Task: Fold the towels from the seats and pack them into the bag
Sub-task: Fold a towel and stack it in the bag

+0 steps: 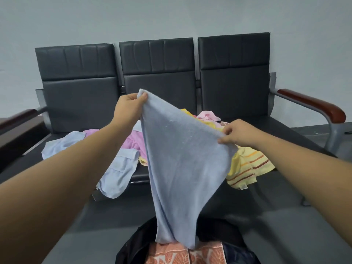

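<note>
Blue terry towel [181, 159] is up in the air between your hands, so I'd say you're at the spread-it-out part of the fold. Your left hand [129, 109] at about 11 o'clock sits higher than your right hand [240, 133] at 3 o'clock. That puts the top edge on a slant, and the cloth hangs in a twisted cone. Level the two corners and pull them apart until that edge goes taut, then bring corner to corner.

The bottom tail dangles down at 6 o'clock, touching or just over the orange patterned towel [167, 254] in the black bag [131, 244]; can't tell which. Lift it clear before you fold, or it could drag around in there.

Fingers: your left thumb is clamped on top of the corner with the other fingers curled behind it, a proper pinch. Your right fingers are curled down over the other corner, gripping the cloth too. Nothing else is in either hand.

Plenty left on the bench seat [270, 123]: pale blue towel [118, 172] at 8 o'clock, pinkish-purple towel [135, 140] at 9, yellow striped towel [247, 168] at 4.
</note>
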